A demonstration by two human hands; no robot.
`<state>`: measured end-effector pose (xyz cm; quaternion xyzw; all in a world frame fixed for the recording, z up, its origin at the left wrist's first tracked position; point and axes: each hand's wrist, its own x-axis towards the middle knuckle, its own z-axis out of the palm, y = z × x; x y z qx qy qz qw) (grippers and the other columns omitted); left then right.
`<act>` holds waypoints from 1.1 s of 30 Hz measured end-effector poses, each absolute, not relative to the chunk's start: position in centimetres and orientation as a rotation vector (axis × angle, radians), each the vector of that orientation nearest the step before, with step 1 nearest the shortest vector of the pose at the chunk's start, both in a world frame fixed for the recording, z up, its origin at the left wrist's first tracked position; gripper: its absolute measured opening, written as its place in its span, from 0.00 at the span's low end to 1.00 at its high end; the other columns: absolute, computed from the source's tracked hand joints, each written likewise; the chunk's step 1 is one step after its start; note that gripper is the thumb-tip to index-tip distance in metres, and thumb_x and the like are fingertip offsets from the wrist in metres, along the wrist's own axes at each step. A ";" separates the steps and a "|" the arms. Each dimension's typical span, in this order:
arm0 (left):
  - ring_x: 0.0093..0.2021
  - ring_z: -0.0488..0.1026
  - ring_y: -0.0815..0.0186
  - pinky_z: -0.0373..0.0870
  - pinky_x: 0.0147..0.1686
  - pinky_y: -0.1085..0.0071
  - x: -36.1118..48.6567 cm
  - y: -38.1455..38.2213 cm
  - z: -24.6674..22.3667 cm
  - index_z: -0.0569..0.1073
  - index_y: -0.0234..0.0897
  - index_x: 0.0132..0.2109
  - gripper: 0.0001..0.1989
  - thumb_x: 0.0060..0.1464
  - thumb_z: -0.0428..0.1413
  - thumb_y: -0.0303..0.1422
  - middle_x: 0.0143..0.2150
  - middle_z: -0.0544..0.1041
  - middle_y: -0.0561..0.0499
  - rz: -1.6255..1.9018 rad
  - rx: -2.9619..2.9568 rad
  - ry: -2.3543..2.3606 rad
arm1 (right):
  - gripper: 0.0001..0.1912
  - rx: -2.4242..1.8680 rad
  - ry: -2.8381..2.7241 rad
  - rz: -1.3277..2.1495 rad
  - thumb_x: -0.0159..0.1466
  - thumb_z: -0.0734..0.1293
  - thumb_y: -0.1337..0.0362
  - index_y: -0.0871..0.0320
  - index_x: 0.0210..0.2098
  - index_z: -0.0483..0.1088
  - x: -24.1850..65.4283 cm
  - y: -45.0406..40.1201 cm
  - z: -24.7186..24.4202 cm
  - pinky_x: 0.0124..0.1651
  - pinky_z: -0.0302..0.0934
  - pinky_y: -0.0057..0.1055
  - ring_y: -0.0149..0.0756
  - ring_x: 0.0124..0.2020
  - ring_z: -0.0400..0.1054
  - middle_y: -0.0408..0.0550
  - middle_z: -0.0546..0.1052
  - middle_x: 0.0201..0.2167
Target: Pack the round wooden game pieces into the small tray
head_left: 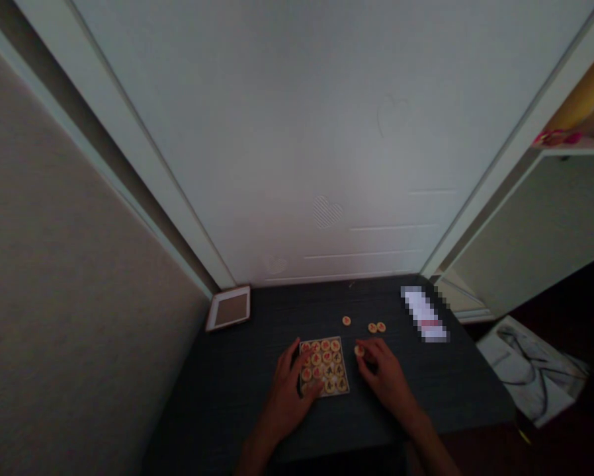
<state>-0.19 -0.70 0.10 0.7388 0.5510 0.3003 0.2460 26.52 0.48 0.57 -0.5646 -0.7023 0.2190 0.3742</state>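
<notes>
A square box filled with rows of round Chinese chess pieces, some with red characters and some with black, lies on the dark table. My left hand rests over the box's left side, fingers spread, with the fingertips and thumb over the pieces there. To the right of the box, my right hand pinches a single red Chinese chess piece between thumb and fingers. Beyond the box lie a lone loose piece and a pair of pieces side by side.
At the table's back left sits a shallow tray or lid with a pale rim. A blurred-out white item lies at the back right. The table meets a white panel behind. A white box stands right of the table.
</notes>
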 end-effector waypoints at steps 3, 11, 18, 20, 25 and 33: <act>0.70 0.54 0.46 0.59 0.65 0.45 -0.5 -1.5 0.4 0.61 0.51 0.67 0.42 0.47 0.68 0.35 0.73 0.53 0.45 0.744 2.037 1.444 | 0.16 -1.420 -1.786 0.644 0.66 0.64 0.64 0.52 0.52 0.72 25.7 -0.9 0.8 0.45 0.71 0.36 0.39 0.38 0.73 0.50 0.74 0.42; 0.70 0.57 0.49 0.59 0.66 0.46 -1.3 -1.4 0.0 0.57 0.50 0.68 0.42 0.49 0.66 0.33 0.72 0.56 0.45 0.739 2.000 1.442 | 0.12 -1.406 -1.570 0.850 0.66 0.66 0.57 0.54 0.46 0.74 24.4 -1.7 0.0 0.41 0.73 0.34 0.38 0.35 0.75 0.49 0.78 0.38; 0.70 0.57 0.49 0.59 0.66 0.45 -1.3 -1.4 0.9 0.58 0.50 0.68 0.43 0.48 0.66 0.34 0.72 0.56 0.45 0.758 1.979 1.426 | 0.18 -1.391 -1.396 1.057 0.64 0.67 0.47 0.55 0.42 0.76 24.2 -2.4 0.2 0.40 0.72 0.35 0.42 0.36 0.77 0.48 0.81 0.34; 0.69 0.58 0.49 0.60 0.65 0.45 -1.0 -1.5 1.6 0.60 0.50 0.67 0.41 0.48 0.66 0.34 0.71 0.58 0.45 0.797 1.985 1.429 | 0.19 -1.385 -1.358 1.099 0.64 0.67 0.46 0.55 0.43 0.77 24.0 -2.6 0.4 0.39 0.73 0.35 0.43 0.35 0.78 0.48 0.82 0.34; 0.65 0.65 0.52 0.64 0.63 0.48 0.0 -2.0 3.2 0.68 0.50 0.62 0.27 0.55 0.62 0.36 0.65 0.68 0.46 0.859 1.985 1.388 | 0.22 -1.364 -1.305 1.194 0.64 0.66 0.44 0.54 0.45 0.78 23.4 -3.0 0.5 0.42 0.74 0.38 0.45 0.37 0.79 0.50 0.83 0.37; 0.50 0.79 0.59 0.77 0.51 0.61 3.1 -2.2 4.0 0.76 0.50 0.53 0.14 0.60 0.58 0.37 0.52 0.81 0.52 0.881 1.853 1.269 | 0.22 -1.275 -1.328 1.209 0.65 0.66 0.46 0.52 0.51 0.77 21.8 -3.4 1.5 0.50 0.72 0.41 0.46 0.45 0.78 0.52 0.82 0.45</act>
